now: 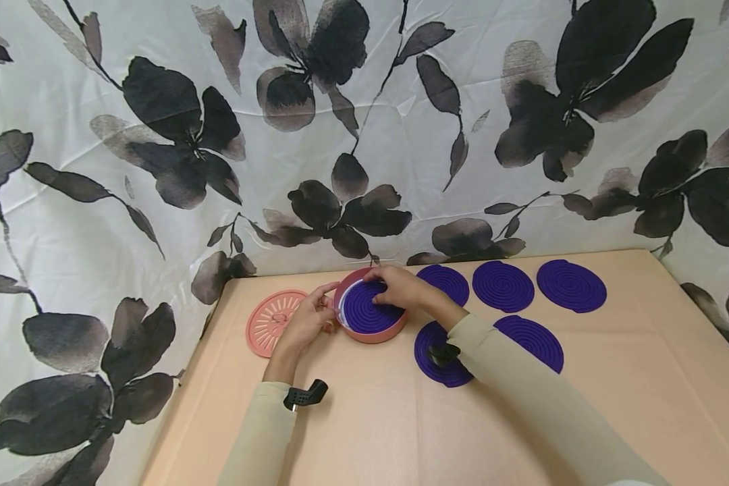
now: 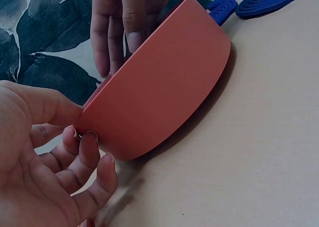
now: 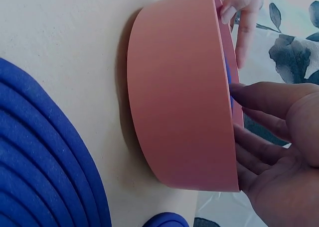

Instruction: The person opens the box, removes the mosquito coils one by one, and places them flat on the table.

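A round pink container [image 1: 373,337] stands near the table's back edge, with a dark blue spiral coaster [image 1: 364,312] inside its rim. My left hand [image 1: 308,318] pinches the container's left rim between thumb and fingers; in the left wrist view the other fingers of the left hand [image 2: 60,157] curl loosely beside the wall. From the right, my right hand [image 1: 401,289] reaches over the rim and holds the coaster near its far edge. The right wrist view shows the right hand [image 3: 284,132] with its thumb at the blue edge; the container wall hides its fingertips.
A pink slotted lid [image 1: 267,322] lies left of the container, beside the left hand. Several matching blue spiral coasters [image 1: 503,287] lie flat to the right, some partly under the right forearm. A floral curtain [image 1: 364,135] hangs behind the tan table [image 1: 364,432].
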